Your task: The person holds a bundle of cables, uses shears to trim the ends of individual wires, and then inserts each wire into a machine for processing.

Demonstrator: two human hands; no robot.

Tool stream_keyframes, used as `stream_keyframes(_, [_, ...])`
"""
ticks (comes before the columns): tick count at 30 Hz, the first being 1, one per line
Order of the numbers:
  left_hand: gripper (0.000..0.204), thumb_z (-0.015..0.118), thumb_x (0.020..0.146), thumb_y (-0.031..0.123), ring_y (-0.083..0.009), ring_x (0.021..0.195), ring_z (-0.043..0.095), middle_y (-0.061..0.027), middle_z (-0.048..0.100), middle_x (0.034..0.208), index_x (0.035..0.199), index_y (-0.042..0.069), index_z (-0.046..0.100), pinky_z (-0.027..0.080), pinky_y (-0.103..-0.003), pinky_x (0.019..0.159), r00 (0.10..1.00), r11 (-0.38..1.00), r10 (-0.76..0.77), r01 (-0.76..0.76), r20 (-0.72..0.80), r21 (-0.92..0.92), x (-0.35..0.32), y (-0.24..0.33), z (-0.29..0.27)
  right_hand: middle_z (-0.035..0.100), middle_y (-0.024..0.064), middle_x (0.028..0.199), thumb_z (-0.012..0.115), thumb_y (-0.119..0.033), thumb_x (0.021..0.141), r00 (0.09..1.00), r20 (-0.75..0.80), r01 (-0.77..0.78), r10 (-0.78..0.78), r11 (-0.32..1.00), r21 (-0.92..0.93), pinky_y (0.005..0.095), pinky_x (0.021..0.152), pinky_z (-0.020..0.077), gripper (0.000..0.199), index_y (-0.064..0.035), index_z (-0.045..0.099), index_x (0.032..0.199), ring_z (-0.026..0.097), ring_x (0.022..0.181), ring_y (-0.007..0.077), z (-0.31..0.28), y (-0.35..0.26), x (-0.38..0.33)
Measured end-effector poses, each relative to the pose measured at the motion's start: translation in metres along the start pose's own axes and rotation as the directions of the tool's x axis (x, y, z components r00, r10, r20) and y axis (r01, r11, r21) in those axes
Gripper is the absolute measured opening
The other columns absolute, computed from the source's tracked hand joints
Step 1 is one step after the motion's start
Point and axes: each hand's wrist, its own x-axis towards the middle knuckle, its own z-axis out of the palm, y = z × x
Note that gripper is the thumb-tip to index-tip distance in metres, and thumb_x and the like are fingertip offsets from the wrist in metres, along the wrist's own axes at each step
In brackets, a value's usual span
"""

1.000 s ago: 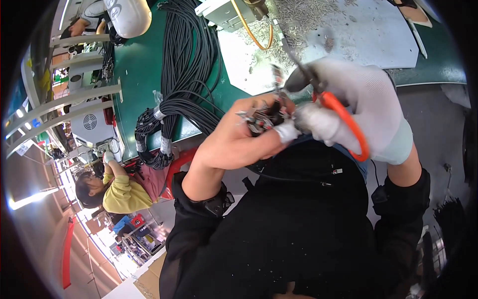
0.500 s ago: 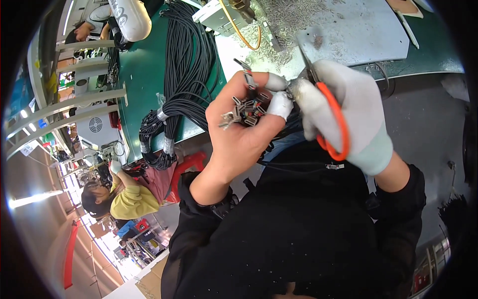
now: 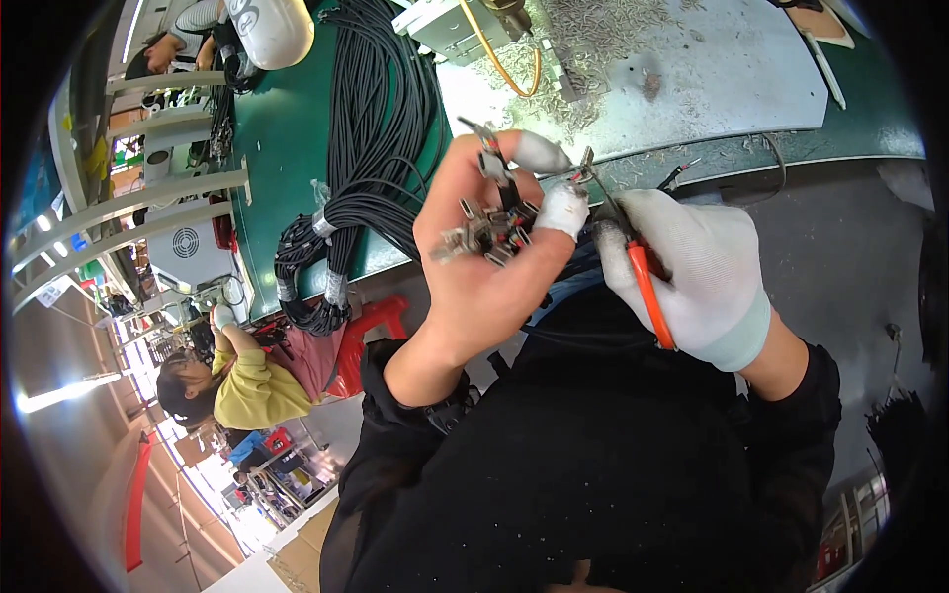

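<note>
My left hand (image 3: 494,287) is closed round a bunch of black cables with small metal connectors (image 3: 489,232) sticking out of the palm. White covers sit on its thumb and forefinger, which pinch one more connector (image 3: 583,166). My right hand (image 3: 697,267), in a white glove, grips a pair of scissors (image 3: 649,296) with orange handles. Their narrow blades point up and left, the tip close to the pinched connector; whether they touch it I cannot tell. A short cable end with bared wires (image 3: 679,173) shows just above the right hand.
A thick bundle of black cables (image 3: 376,128) lies on the green table (image 3: 277,148). Behind my hands, a white board (image 3: 732,79) carries many small metal bits, beside a grey machine (image 3: 455,35). A red stool (image 3: 371,336) and a person in yellow (image 3: 262,390) are at the left.
The right hand has drawn slightly down and away from the left fingertips, and the scissors have turned. The pinched connector and the bared cable end now show.
</note>
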Motion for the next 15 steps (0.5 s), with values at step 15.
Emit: stream_keyframes(15, [0.016,0.066,0.074,-0.004,-0.0012,0.059,0.047,0.0025,0.056,0.070,0.087,-0.001,0.057,0.038,-0.016,0.053,0.992,0.995,-0.103,0.103,0.069,0.006,0.013,0.000,0.001,0.057,0.0121,0.065,0.065,-0.008,0.076,0.980,-0.179,0.054,-0.083,0.985,-0.163,0.0279,0.052,0.0445,0.013,-0.0001,0.060,0.084,0.055,0.053,0.0264,0.014,0.010,0.013])
